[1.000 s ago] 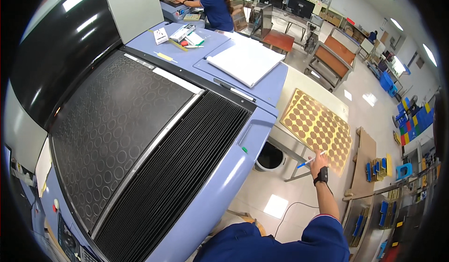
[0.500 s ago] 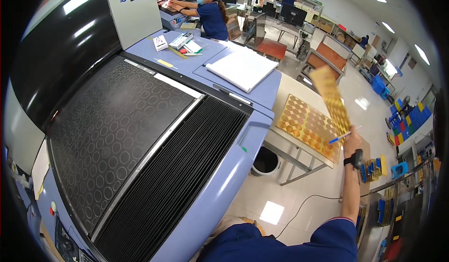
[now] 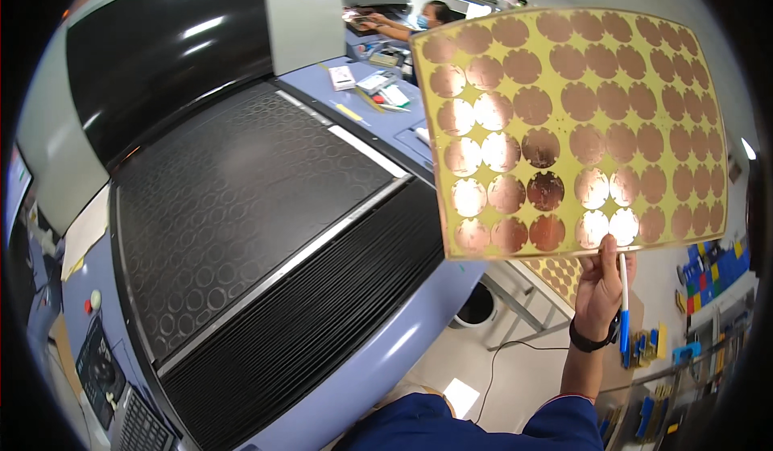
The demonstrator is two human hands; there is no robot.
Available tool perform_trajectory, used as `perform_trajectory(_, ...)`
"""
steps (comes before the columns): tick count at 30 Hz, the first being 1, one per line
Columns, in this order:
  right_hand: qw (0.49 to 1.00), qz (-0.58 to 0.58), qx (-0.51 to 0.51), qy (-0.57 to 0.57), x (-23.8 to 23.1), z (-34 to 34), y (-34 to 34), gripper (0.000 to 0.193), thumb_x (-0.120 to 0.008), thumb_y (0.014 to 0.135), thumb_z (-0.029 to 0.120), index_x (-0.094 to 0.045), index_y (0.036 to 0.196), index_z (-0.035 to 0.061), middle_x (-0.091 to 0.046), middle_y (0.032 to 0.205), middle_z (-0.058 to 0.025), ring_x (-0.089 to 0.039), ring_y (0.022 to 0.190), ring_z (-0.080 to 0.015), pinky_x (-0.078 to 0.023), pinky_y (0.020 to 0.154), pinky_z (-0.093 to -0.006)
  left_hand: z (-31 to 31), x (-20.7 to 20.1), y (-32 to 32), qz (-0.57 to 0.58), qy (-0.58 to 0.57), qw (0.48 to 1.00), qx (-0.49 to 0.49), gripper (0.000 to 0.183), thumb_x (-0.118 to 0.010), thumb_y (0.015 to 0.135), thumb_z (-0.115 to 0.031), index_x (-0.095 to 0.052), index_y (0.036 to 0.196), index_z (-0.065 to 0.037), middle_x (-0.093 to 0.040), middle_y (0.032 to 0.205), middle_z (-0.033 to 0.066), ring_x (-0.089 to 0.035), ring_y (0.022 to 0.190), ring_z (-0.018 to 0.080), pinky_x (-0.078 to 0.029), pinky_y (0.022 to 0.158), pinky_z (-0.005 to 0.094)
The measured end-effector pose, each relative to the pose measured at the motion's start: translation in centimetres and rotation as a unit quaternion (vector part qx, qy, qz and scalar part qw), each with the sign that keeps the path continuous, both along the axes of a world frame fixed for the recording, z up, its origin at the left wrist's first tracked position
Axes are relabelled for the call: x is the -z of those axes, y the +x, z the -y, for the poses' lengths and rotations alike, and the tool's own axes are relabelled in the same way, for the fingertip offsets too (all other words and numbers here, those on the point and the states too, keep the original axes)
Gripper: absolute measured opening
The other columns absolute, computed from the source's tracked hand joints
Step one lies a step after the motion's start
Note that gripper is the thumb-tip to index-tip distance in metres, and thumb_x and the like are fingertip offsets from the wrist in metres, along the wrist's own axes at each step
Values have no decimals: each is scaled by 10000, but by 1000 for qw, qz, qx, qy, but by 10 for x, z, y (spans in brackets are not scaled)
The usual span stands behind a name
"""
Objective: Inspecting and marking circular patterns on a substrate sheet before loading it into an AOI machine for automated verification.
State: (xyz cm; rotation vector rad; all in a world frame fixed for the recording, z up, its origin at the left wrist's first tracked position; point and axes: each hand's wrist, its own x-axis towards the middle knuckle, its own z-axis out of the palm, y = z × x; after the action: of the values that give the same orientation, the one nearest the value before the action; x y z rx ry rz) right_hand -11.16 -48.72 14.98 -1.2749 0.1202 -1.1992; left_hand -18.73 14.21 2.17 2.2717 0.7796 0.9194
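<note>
A blue machine [image 3: 386,338] with a black, ring-marked bed [image 3: 250,201] fills the left and middle, a pale worktop [image 3: 531,288] beside it. A yellow panel [image 3: 555,129] of copper-coloured discs is held up in the air, and a similar panel [image 3: 557,274], partly hidden, lies on the worktop. The right grip [image 3: 600,294] pinches the raised panel's lower edge, thumb on its front, and also holds a white-and-blue pen [image 3: 624,306], blue end down; the left grip is out of view, so its state cannot be told.
</note>
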Motion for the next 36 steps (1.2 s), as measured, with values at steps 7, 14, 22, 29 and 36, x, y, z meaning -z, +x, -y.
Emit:
perform_trajectory(7, 997, 15, -69, 38, -8, -67, 43, 223, -544, 1033, 75, -555, 1254, 45, -650, 995, -31, -580, 789, -63, -464, 672, -196, 6, 11, 6, 67, -17, 998, 11, 359, -588, 999, -234, -662, 842, 81, -656, 709, 151, -592, 586, 226, -479, 549, 355)
perform_trajectory(14, 968, -34, 24, -247, -18, -85, 115, 213, -582, 998, 62, -621, 1183, -37, -661, 1082, -63, -593, 1010, -120, -447, 925, -263, -27, 51, 1, 161, -53, 985, 12, 304, -512, 1045, -210, -606, 840, -7, -564, 642, 20, -502, 533, 64, -360, 498, 201)
perform_trajectory(22, 767, 103, -106, -625, 28, -207, 228, 280, -653, 800, -8, -712, 1067, 48, -740, 954, -115, -728, 880, -280, -591, 782, -372, -15, 44, 2, 226, -114, 967, 16, 238, -543, 1014, -117, -614, 851, 41, -622, 629, 79, -579, 518, 107, -427, 489, 208)
perform_trajectory(29, 673, -52, -381, -631, 122, -273, 266, 316, -645, 935, 260, -653, 1207, 100, -679, 1210, -140, -627, 1171, -339, -382, 1134, -510, -10, 37, 6, 227, -135, 964, 23, 204, -568, 1000, -100, -641, 876, 46, -647, 641, 74, -585, 525, 97, -448, 508, 202)
perform_trajectory(36, 556, -175, -458, -671, 110, -286, 242, 463, -510, 1016, 408, -496, 1344, 82, -593, 1320, -205, -451, 1345, -435, -221, 1183, -622, -13, 36, 4, 231, -142, 962, 31, 175, -569, 996, -89, -641, 901, 39, -645, 654, 57, -604, 549, 97, -457, 518, 210)
